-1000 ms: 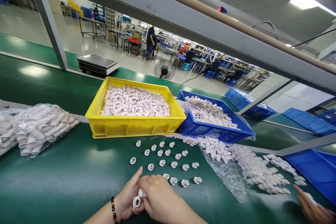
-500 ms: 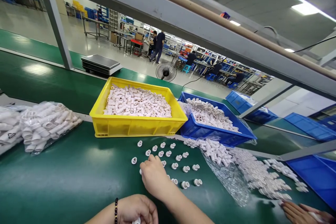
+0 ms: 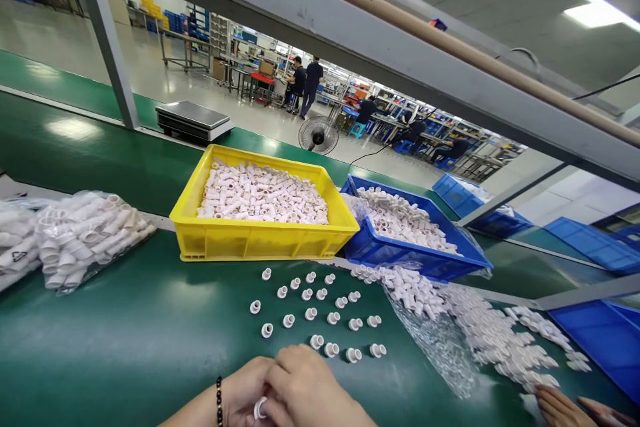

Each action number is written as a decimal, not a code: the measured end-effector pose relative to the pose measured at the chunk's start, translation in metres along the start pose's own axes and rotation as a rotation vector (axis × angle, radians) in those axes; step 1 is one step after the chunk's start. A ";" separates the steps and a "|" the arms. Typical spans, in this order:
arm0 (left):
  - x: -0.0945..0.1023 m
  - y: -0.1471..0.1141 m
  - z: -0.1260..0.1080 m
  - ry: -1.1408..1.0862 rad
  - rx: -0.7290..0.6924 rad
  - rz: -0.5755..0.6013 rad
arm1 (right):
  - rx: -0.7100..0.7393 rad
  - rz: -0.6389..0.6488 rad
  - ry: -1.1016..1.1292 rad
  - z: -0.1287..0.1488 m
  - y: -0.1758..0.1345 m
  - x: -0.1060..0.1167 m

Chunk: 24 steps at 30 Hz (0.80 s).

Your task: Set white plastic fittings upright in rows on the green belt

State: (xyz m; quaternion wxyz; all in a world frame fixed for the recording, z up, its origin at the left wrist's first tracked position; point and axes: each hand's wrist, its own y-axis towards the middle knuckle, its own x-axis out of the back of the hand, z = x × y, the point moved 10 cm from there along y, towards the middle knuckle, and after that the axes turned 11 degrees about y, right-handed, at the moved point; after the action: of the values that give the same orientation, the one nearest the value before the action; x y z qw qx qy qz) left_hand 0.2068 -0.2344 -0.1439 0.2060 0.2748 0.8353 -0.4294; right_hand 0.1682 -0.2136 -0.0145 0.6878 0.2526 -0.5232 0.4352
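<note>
My left hand (image 3: 247, 390), with a dark beaded bracelet at the wrist, is closed around a white plastic pipe fitting (image 3: 259, 407), whose round rim shows at the fingers. My right hand (image 3: 305, 383) lies against it, fingers curled in over the left fingers. What the right fingertips pinch, if anything, is hidden. Just beyond both hands, several white flanged fittings stand apart in loose rows on the green table; the closest are a fitting (image 3: 317, 341) and another fitting (image 3: 267, 330).
Behind the rows stand a yellow bin (image 3: 265, 240) and a blue bin (image 3: 415, 257), both full of white fittings. Bagged fittings (image 3: 90, 240) lie left. A heap of fittings (image 3: 480, 330) spreads right beside clear plastic (image 3: 440, 347). Another person's hand (image 3: 557, 407) works at lower right.
My right hand has drawn back from the standing fittings to my left hand. A fitting it was touching now stands free on the table. My left hand has barely moved.
</note>
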 end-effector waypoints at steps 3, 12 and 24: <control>0.001 -0.006 0.000 -0.070 0.027 -0.035 | 0.080 -0.002 -0.015 0.007 0.000 -0.024; 0.000 -0.004 0.001 0.277 0.076 0.023 | 0.080 -0.183 0.057 0.007 -0.009 0.001; -0.008 -0.008 0.002 0.889 -0.078 0.057 | -0.320 0.012 -0.057 -0.045 0.006 -0.011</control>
State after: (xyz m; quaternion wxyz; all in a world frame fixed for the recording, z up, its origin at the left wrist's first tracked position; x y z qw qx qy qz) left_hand 0.2080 -0.2420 -0.1353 -0.1512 0.4474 0.8504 -0.2320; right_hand 0.1846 -0.1785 -0.0395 0.7014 0.1491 -0.6067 0.3430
